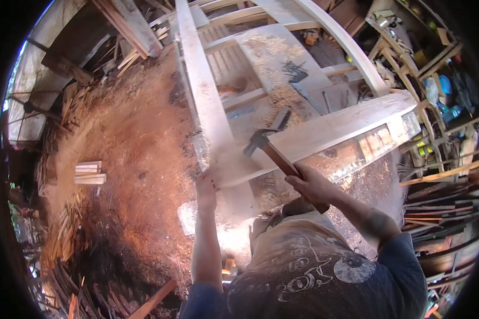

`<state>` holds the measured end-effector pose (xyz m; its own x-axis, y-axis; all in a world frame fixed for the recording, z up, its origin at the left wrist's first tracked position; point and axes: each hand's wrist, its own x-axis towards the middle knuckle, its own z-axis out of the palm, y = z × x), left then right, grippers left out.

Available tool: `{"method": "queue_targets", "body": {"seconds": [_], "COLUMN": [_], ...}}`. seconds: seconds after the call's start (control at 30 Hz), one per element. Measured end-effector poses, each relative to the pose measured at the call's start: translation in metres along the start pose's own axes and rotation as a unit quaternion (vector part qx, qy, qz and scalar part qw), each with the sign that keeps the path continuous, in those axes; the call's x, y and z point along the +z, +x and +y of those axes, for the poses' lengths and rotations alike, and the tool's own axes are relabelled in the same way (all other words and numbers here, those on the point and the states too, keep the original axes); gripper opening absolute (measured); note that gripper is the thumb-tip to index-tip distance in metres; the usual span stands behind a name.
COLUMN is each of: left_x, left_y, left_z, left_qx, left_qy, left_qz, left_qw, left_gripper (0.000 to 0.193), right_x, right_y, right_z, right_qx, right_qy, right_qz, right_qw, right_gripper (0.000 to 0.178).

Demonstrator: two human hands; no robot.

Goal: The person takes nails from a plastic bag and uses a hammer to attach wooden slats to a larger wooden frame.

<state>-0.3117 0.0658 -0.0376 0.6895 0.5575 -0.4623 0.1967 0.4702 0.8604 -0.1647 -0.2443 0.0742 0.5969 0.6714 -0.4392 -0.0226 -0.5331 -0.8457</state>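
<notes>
My right hand [310,185] is closed round the wooden handle of a claw hammer [278,157]. Its dark metal head is over the near beam [330,132] of a large pale wooden frame. At the frame's near left corner, my left hand [206,190] grips the timber, with its fingers partly hidden. A long side beam [203,80] runs from that corner toward the far end. Inside the frame, a wide board [274,53] is strewn with shavings and bears dark tools too small to name.
Sawdust covers the brown floor [138,175] on the left, where a small stack of cut wood blocks [90,173] lies. Leaning planks [130,26] stand at the far left. Cluttered wooden shelving [436,80] and piled timber strips [442,218] line the right side.
</notes>
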Motion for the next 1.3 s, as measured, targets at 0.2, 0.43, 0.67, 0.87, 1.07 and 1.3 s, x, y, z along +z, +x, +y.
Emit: {"method": "queue_targets", "body": {"seconds": [0.2, 0.43, 0.67, 0.87, 1.07, 1.3], "left_x": [0.011, 0.037, 0.039, 0.053, 0.09, 0.16], "left_y": [-0.017, -0.082, -0.128, -0.113, -0.055, 0.052], "left_z": [0.0, -0.017, -0.058, -0.033, 0.022, -0.026], "left_qx": [0.038, 0.041, 0.015, 0.113, 0.115, 0.015], "left_qy": [0.003, 0.178, 0.2, 0.238, 0.321, 0.652], "left_qz": [0.033, 0.236, 0.417, 0.472, 0.465, 0.405], "left_qw": [0.999, 0.955, 0.887, 0.842, 0.817, 0.641], "left_gripper": [0.029, 0.034, 0.036, 0.037, 0.034, 0.092], "right_x": [-0.104, -0.243, -0.253, -0.258, -0.316, -0.377], "right_y": [0.028, 0.196, 0.216, 0.17, 0.144, 0.09], "right_z": [-0.011, 0.032, 0.063, 0.04, 0.009, 0.0], "right_qx": [-0.067, -0.175, -0.326, -0.037, -0.04, -0.105], "right_qy": [-0.173, -0.463, -0.34, -0.407, -0.411, -0.482], "right_qz": [0.101, 0.166, -0.079, -0.332, -0.271, -0.108], "right_qw": [0.977, 0.853, 0.879, 0.85, 0.87, 0.863], "right_gripper": [0.03, 0.03, 0.047, 0.061, 0.057, 0.053]}}
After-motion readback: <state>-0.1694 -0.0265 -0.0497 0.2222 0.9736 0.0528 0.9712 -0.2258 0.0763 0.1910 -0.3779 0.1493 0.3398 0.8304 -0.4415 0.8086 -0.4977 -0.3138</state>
